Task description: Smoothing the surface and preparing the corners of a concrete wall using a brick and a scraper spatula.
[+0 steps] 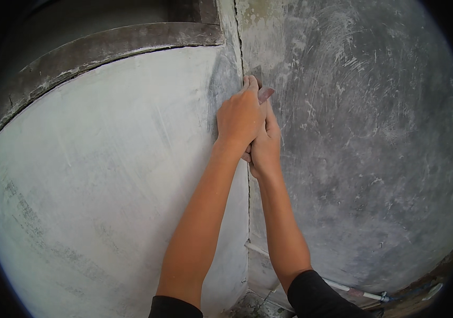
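My right hand (pixel 266 146) is raised into the corner where two walls meet, its fingers curled around a thin, flat, reddish-brown piece (pixel 266 95). Only the end of that piece shows, so I cannot tell its kind. Lying over the right hand, my left hand (pixel 238 121) presses in from the left, its fingers together and pointing up along the corner. What the left fingers press on is mostly hidden. A small dark grey flat patch (pixel 256 70) shows just above the fingertips, against the wall.
The left wall (pixel 115 138) is whitish and smeared; the right wall (pixel 364 122) is grey and scratched. A dark crack (pixel 238 37) runs down the corner. A brown ledge (pixel 104 47) crosses the upper left. A thin pale pipe (pixel 345 288) runs low along the right wall.
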### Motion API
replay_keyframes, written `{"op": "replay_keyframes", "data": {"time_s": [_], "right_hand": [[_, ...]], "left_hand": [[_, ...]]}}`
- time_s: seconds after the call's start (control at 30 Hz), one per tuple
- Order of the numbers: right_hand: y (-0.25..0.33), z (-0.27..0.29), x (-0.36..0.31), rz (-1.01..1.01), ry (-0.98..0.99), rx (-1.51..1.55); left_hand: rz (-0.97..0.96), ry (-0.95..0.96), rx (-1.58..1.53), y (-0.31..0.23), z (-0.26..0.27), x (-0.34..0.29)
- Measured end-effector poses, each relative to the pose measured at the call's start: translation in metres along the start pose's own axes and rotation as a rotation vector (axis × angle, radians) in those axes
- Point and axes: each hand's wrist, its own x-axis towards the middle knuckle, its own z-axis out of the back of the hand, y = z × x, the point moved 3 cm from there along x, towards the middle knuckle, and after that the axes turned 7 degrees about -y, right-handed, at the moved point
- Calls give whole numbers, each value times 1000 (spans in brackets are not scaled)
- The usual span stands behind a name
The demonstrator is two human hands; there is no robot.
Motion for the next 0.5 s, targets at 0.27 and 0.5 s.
{"op": "replay_keyframes", "data": {"time_s": [0.27, 0.5], "right_hand": [[5, 8, -10, -19, 13, -25], [17, 3, -8, -90, 72, -18]], "left_hand": [[-38, 32, 10, -1, -1, -5], [8, 39, -8, -5, 4, 4]]}}
